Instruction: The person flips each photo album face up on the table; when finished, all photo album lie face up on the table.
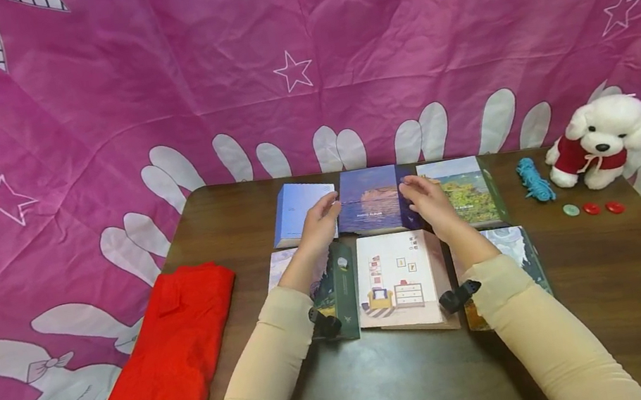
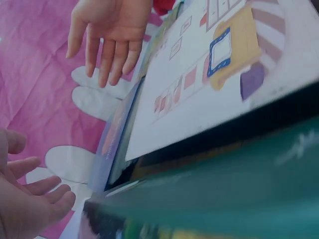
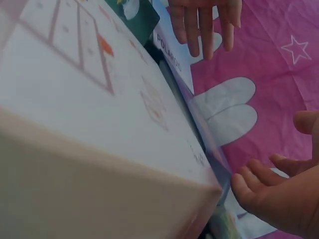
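Observation:
Several photo albums lie in two rows on the table. My left hand (image 1: pixel 318 222) and right hand (image 1: pixel 429 202) hover on either side of the back middle album (image 1: pixel 371 194), a purple-blue one with a cliff and sea picture. Both hands have relaxed fingers, palms facing each other, and hold nothing. In the left wrist view the left hand (image 2: pixel 30 199) is apart from the albums. A blue album (image 1: pixel 305 206) lies beside my left hand, a garden-picture album (image 1: pixel 461 193) beside my right. Closer in is a white album (image 1: pixel 395 280) with furniture drawings, between two albums partly hidden by my arms.
Folded red cloth (image 1: pixel 174 340) lies at the table's left. To the right are a blue yarn bundle (image 1: pixel 534 180), a green button (image 1: pixel 570 210), two red buttons (image 1: pixel 614 207) and a white plush dog (image 1: pixel 602 139) in a red vest. A pink curtain (image 1: pixel 230 51) hangs behind the table.

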Tool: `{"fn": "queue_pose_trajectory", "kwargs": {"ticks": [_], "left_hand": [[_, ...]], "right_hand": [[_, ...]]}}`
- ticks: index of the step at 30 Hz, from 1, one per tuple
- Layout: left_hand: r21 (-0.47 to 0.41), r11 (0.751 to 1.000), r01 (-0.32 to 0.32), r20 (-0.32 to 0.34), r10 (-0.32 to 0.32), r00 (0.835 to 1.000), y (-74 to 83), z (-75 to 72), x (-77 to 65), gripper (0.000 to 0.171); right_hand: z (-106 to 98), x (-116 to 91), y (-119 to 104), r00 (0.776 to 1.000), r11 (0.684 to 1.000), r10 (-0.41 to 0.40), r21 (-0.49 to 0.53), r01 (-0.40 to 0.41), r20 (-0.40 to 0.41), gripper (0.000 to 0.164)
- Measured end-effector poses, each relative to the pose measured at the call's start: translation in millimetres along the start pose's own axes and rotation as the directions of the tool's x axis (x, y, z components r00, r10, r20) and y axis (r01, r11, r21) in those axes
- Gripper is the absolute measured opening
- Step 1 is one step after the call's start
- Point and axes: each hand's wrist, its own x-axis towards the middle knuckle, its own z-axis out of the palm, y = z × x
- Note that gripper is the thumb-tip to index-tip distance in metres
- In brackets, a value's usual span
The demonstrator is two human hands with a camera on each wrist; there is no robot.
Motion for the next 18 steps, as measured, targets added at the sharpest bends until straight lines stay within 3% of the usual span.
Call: {"fn": "queue_pose_trajectory", "kwargs": {"ticks": [7, 13, 18], "left_hand": [[-0.019, 0.994, 0.104, 0.049, -0.103, 0.993, -5.0, 17.3, 5.2, 0.053], [0.012, 0.995, 0.099, 0.037, -0.099, 0.994, -5.0, 24.7, 6.9, 0.055], [0.049, 0.991, 0.126, 0.062, -0.129, 0.99, -2.0, 27.9, 6.4, 0.059]], "right_hand": [[-9.8, 1.6, 12.6, 0.99, 0.994, 0.103, 0.036, -0.106, 0.093, 0.072], [-10.8, -0.3, 18.2, 0.973, 0.968, 0.157, 0.168, -0.185, 0.168, 0.075], [-10.5, -0.3, 18.6, 0.97, 0.929, 0.175, 0.297, -0.22, 0.17, 0.076]]}}
